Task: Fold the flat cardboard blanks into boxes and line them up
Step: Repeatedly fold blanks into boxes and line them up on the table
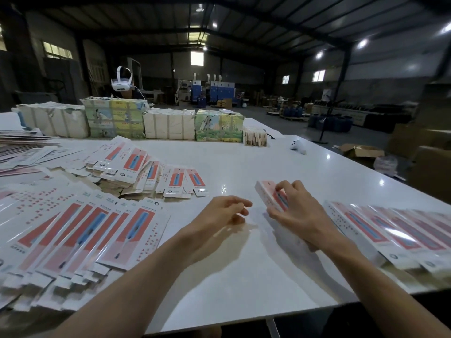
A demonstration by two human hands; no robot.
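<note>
Risk, judged: the folded box (267,191) is held by one hand only. A slack pinch could let a flap spring open, or set the box down skewed against the row of finished boxes (390,230) just right of the grip.

Right hand (300,211): fingers curled round the box.

Left hand (224,211): just left, loosely curled, holding nothing.

Flat blanks (85,228): farther left.

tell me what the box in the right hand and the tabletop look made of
Box in the right hand: likely thin printed cardboard, slightly glossy; sharp folded edges and sheen suggest it. Tabletop: smooth white gloss surface, perhaps laminate; bright glints show on it.
</note>
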